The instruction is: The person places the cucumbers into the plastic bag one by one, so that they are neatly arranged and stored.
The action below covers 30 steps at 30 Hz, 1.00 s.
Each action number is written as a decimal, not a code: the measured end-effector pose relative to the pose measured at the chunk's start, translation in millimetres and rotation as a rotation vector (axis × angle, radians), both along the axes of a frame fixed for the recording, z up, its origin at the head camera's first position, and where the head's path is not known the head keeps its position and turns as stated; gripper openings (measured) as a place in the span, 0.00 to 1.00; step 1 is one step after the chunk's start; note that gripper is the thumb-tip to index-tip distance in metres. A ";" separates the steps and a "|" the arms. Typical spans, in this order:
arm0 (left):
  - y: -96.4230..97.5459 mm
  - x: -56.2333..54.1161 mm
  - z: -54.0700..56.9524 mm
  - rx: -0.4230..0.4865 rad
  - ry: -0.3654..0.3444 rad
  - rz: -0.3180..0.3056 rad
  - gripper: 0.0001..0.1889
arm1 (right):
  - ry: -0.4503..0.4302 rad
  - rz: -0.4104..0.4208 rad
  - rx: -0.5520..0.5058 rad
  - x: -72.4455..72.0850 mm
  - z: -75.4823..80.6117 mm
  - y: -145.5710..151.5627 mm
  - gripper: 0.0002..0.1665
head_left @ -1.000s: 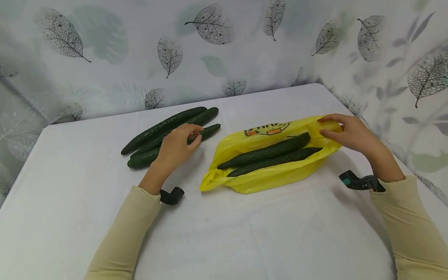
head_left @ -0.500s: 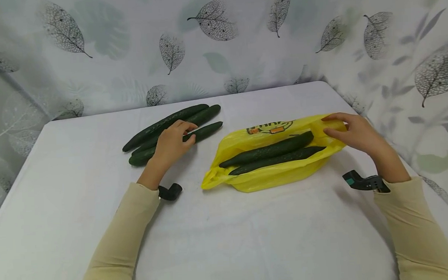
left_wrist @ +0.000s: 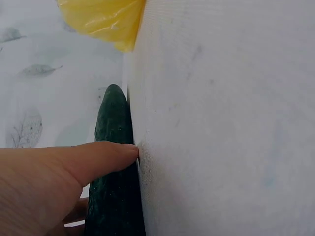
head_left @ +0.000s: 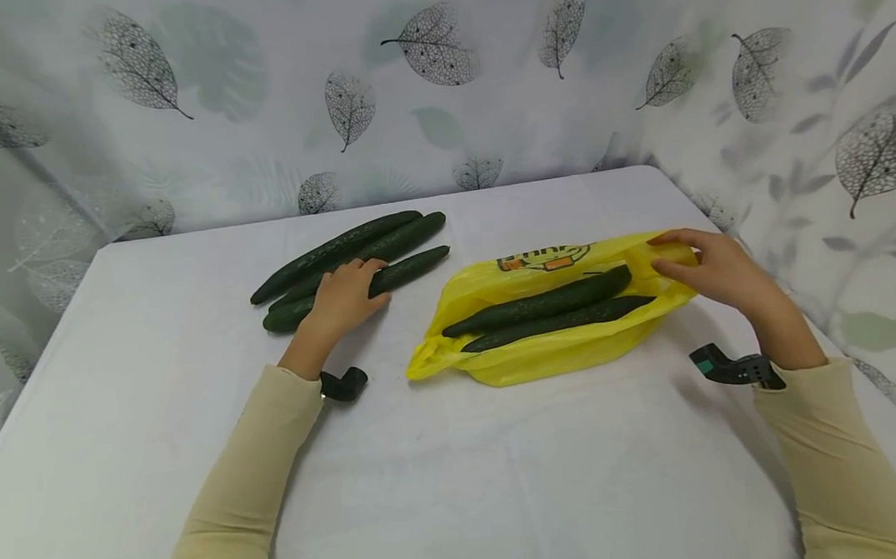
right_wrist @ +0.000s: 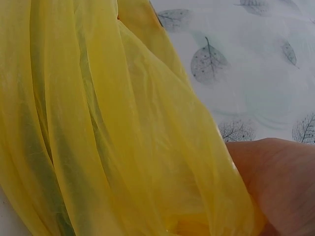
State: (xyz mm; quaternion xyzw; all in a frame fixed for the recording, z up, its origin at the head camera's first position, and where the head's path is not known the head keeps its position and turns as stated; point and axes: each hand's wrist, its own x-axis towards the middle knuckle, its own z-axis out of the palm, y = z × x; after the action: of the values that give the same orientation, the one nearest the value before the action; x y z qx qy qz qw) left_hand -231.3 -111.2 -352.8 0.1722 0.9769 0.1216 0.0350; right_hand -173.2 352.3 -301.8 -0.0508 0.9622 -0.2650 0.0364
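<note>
My left hand (head_left: 344,299) grips the nearest of three dark green cucumbers (head_left: 419,266) lying side by side toward the back left. Seen from the left wrist, the thumb (left_wrist: 110,156) presses across one side of that cucumber (left_wrist: 114,118), with fingertips showing on its other side. To the right lies a yellow plastic bag (head_left: 549,368), its mouth spread and two more cucumbers (head_left: 547,303) inside. The bag's right end is pinched by my right hand (head_left: 718,269). In the right wrist view the yellow film (right_wrist: 152,128) hides most of that hand's fingers.
Everything rests on a white-covered table (head_left: 426,472). Leaf-patterned cloth (head_left: 260,112) rises behind its back edge and along the right. The other two cucumbers (head_left: 327,253) lie just behind the gripped one. Each wrist wears a black camera mount (head_left: 345,386).
My left hand has lowered onto the nearest cucumber, and its thumb and fingers have closed around it. The right hand stays at the bag's end, and the bag keeps its place.
</note>
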 end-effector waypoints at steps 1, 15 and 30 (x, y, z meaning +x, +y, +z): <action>-0.1 0.3 -0.1 0.000 0.005 0.001 0.29 | 0.003 0.000 0.000 0.1 -0.2 0.1 0.30; -2.8 2.2 -1.8 0.036 0.057 -0.004 0.28 | 0.022 0.010 -0.001 0.7 -0.5 0.2 0.30; 5.6 4.9 1.9 0.154 0.197 -0.059 0.28 | 0.009 0.003 -0.017 2.1 2.0 0.0 0.30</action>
State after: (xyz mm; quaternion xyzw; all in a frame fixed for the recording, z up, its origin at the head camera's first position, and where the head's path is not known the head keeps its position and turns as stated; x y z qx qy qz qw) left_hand -226.4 -105.6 -351.0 0.2142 0.9579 0.1776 -0.0709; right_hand -171.1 352.3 -299.8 -0.0538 0.9600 -0.2728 0.0319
